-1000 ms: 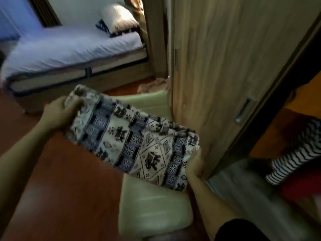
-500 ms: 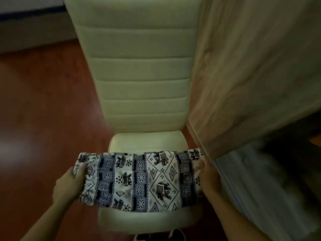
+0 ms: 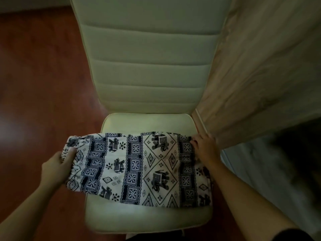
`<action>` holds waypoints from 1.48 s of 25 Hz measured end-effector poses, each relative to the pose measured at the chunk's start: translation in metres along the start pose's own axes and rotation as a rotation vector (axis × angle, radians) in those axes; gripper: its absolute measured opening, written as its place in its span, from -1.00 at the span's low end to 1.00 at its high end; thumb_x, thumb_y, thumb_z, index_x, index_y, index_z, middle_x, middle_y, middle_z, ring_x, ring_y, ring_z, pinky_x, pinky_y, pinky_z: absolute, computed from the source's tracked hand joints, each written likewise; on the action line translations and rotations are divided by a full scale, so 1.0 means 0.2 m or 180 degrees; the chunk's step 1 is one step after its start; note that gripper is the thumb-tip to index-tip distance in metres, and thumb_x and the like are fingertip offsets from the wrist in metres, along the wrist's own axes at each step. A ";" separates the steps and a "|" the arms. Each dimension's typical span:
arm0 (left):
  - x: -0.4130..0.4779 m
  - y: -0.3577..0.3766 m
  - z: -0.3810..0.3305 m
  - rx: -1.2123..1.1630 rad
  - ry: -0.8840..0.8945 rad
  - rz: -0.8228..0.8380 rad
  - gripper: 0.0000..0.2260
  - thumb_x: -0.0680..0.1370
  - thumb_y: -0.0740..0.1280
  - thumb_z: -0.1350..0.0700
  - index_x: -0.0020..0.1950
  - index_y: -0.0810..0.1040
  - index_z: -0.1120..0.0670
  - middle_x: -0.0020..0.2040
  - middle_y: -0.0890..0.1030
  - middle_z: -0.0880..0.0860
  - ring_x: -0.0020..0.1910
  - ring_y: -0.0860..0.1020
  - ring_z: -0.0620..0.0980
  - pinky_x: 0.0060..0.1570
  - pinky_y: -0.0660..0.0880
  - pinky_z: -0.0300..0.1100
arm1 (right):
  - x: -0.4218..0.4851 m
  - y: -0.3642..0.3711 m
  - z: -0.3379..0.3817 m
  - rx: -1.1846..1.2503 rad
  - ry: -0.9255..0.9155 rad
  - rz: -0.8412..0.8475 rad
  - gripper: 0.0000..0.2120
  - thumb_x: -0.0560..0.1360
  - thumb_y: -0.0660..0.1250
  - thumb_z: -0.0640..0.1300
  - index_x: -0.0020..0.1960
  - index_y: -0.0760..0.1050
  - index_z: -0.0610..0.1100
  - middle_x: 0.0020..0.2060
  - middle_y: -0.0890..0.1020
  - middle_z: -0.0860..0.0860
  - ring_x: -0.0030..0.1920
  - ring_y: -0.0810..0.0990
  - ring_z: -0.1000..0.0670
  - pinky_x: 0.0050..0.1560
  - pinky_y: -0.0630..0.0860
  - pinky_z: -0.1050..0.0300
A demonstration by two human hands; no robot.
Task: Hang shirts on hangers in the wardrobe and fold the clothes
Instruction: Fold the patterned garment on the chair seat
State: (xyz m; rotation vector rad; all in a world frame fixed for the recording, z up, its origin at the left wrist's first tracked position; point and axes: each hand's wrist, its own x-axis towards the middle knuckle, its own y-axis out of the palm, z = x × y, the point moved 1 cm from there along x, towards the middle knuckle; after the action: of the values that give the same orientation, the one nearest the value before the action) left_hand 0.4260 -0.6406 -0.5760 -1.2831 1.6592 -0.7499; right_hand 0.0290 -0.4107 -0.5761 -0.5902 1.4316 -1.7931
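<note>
We see the folded white cloth printed with dark blue elephants and diamonds [image 3: 139, 169] lying across the front of the pale cream padded chair's seat [image 3: 147, 122]. Its left end reaches past the seat's edge, over the reddish-brown wooden floor [image 3: 43, 84]. The left hand [image 3: 55, 168] has its grip on that overhanging end, thumb on top, and the right hand [image 3: 205, 148] has its grip curled on the cloth's right end, just beside the light wood-grain wardrobe door [image 3: 260, 75].
</note>
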 end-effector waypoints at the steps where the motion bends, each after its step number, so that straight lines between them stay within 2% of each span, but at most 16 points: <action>1: -0.02 0.00 0.00 0.0057 0.0017 -0.0015 -0.49 0.55 0.12 -0.25 -0.20 0.46 0.20 -0.34 0.53 0.16 -0.30 0.51 0.15 -0.26 0.42 -0.04 | 0.01 -0.01 0.00 -0.0136 0.0044 -0.0085 -0.80 0.54 0.22 -0.02 -0.04 0.58 -0.08 -0.03 0.62 -0.04 0.04 0.48 -0.13 0.13 0.28 -0.11; 4: -0.05 0.00 -0.01 0.0168 0.0084 0.0044 -0.47 0.54 0.06 -0.31 -0.28 0.38 0.15 -0.40 0.52 0.16 -0.35 0.52 0.18 -0.28 0.53 0.02 | 0.03 -0.06 0.03 -0.0302 0.0387 -0.0749 -0.84 0.53 0.27 -0.06 -0.09 0.61 -0.08 -0.09 0.64 -0.04 0.01 0.50 -0.15 0.23 0.19 -0.15; 6: -0.06 0.00 -0.02 0.0194 0.0032 0.0085 -0.47 0.55 0.06 -0.30 -0.22 0.41 0.16 -0.34 0.54 0.19 -0.28 0.53 0.21 -0.22 0.51 0.03 | 0.02 -0.07 0.10 -0.0442 0.0248 -0.0786 -0.84 0.52 0.28 -0.11 0.06 0.57 -0.11 0.05 0.61 -0.10 0.10 0.51 -0.18 0.29 0.23 -0.20; 9: -0.06 -0.02 -0.05 0.0147 -0.0114 0.0136 -0.51 0.57 0.09 -0.24 -0.13 0.45 0.18 -0.25 0.56 0.21 -0.18 0.53 0.21 -0.17 0.44 0.02 | -0.11 0.02 0.34 0.0177 -0.0635 -0.0358 -0.65 0.58 0.16 -0.10 0.33 0.36 -0.16 0.31 0.45 -0.12 0.32 0.40 -0.17 0.37 0.26 -0.15; 12: -0.08 -0.04 -0.06 0.0073 -0.0123 0.0145 -0.49 0.57 0.08 -0.25 -0.15 0.45 0.21 -0.30 0.54 0.17 -0.22 0.55 0.19 -0.24 0.44 -0.03 | -0.34 0.22 0.54 -0.0022 -0.1498 0.0296 -0.49 0.61 -0.07 0.10 0.45 0.20 -0.13 0.46 0.26 -0.08 0.47 0.16 -0.09 0.50 -0.04 -0.10; 15: -0.08 -0.08 -0.08 -0.0152 -0.0136 0.0299 -0.52 0.55 0.17 -0.21 -0.08 0.49 0.24 -0.32 0.55 0.12 -0.33 0.54 0.10 -0.37 0.42 -0.20 | -0.37 0.35 0.55 -0.0358 -0.1306 0.0884 -0.30 0.50 -0.41 0.26 0.53 -0.10 -0.07 0.51 -0.11 -0.04 0.51 -0.19 -0.09 0.43 -0.34 0.03; 17: -0.09 -0.16 -0.13 -0.0460 -0.0251 0.0864 -0.60 0.47 0.37 -0.15 0.01 0.50 0.18 -0.23 0.60 0.11 -0.33 0.55 0.02 -0.37 0.44 -0.24 | -0.37 0.38 0.53 -0.0224 -0.1260 0.1081 -0.28 0.43 -0.46 0.28 0.51 -0.24 -0.02 0.48 -0.27 0.00 0.48 -0.33 -0.04 0.44 -0.39 0.03; 19: -0.16 -0.26 -0.24 -0.0547 -0.0161 0.1253 -0.55 0.35 0.52 -0.02 0.14 0.50 0.11 -0.07 0.64 0.14 -0.23 0.60 0.04 -0.23 0.53 -0.15 | -0.38 0.33 0.51 0.0390 -0.1143 0.1159 -0.35 0.52 -0.30 0.25 0.51 -0.18 -0.04 0.50 -0.20 0.01 0.49 -0.25 0.03 0.47 -0.26 0.04; 20: -0.21 -0.30 -0.31 -0.0415 0.0026 0.1078 -0.50 0.32 0.55 0.04 0.21 0.50 0.08 -0.01 0.65 0.14 -0.16 0.62 0.09 -0.11 0.56 -0.09 | -0.38 0.30 0.49 0.1099 -0.0847 0.1161 -0.42 0.58 -0.19 0.19 0.52 -0.07 -0.06 0.52 -0.06 0.00 0.50 -0.11 0.06 0.48 -0.14 0.06; 22: -0.36 -0.30 -0.49 -0.0094 0.0533 0.0161 -0.45 0.32 0.55 0.11 0.28 0.50 0.07 0.05 0.65 0.15 -0.02 0.61 0.14 0.04 0.53 -0.05 | -0.32 0.20 0.43 0.2746 0.0234 0.1186 -0.52 0.63 -0.09 0.11 0.47 0.20 -0.06 0.46 0.26 -0.04 0.44 0.20 0.06 0.45 0.11 0.05; 24: -0.55 -0.21 -0.69 0.0037 0.0903 -0.0489 -0.49 0.38 0.48 0.11 0.30 0.47 0.09 0.06 0.64 0.16 0.03 0.59 0.18 0.00 0.49 -0.05 | -0.24 0.10 0.35 0.3620 0.1007 0.1445 -0.41 0.61 -0.20 0.18 0.41 0.31 -0.12 0.36 0.42 -0.10 0.33 0.40 -0.03 0.35 0.29 0.04; 27: -0.79 0.14 -0.89 0.0033 0.1178 -0.0284 -0.54 0.47 0.36 0.18 0.35 0.38 0.20 0.09 0.57 0.19 0.05 0.49 0.14 -0.05 0.42 -0.13 | -0.15 -0.04 0.31 0.4075 0.1356 0.1976 -0.24 0.53 -0.26 0.31 0.35 0.36 -0.19 0.20 0.55 -0.14 0.07 0.60 -0.06 0.00 0.54 0.12; 29: -0.88 0.37 -0.93 0.0055 0.1168 0.0186 -0.47 0.48 0.30 0.30 0.43 0.27 0.23 0.21 0.50 0.20 0.16 0.42 0.12 0.10 0.42 -0.13 | -0.12 -0.08 0.32 0.4099 0.1308 0.2185 -0.28 0.53 -0.20 0.32 0.32 0.38 -0.15 0.06 0.59 -0.10 0.02 0.62 -0.08 -0.08 0.58 0.12; 31: -0.96 0.51 -0.91 0.0207 0.1187 0.0682 -0.44 0.48 0.25 0.31 0.47 0.19 0.24 0.34 0.42 0.20 0.32 0.34 0.15 0.29 0.34 -0.07 | -0.11 -0.08 0.33 0.3839 0.1145 0.2283 -0.40 0.55 -0.03 0.26 0.34 0.35 -0.16 0.04 0.57 -0.07 0.04 0.58 -0.08 0.01 0.55 0.08; 34: -1.04 0.64 -0.77 0.0970 0.1690 0.0635 -0.40 0.45 0.24 0.02 0.43 0.30 0.27 0.39 0.41 0.24 0.42 0.28 0.30 0.38 0.19 0.18 | -0.13 -0.01 0.31 0.2883 0.0653 0.2112 -0.33 0.44 0.30 0.21 0.41 0.28 -0.13 0.24 0.49 -0.02 0.19 0.49 -0.03 0.26 0.42 -0.03; 37: -1.08 0.69 -0.68 0.1453 0.1854 0.0844 -0.30 0.42 0.12 -0.16 0.44 0.29 0.25 0.42 0.36 0.26 0.38 0.28 0.41 0.26 0.15 0.35 | -0.18 0.09 0.32 0.1886 0.0106 0.1372 -0.36 0.47 0.36 0.05 0.44 0.25 -0.16 0.29 0.45 -0.06 0.30 0.42 -0.06 0.31 0.35 0.04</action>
State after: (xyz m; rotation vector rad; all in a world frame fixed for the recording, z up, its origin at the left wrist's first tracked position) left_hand 0.2607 -0.4012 -0.5766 -0.5311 1.9027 -1.3261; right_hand 0.1039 -0.4233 -0.5726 0.0545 0.8831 -1.7487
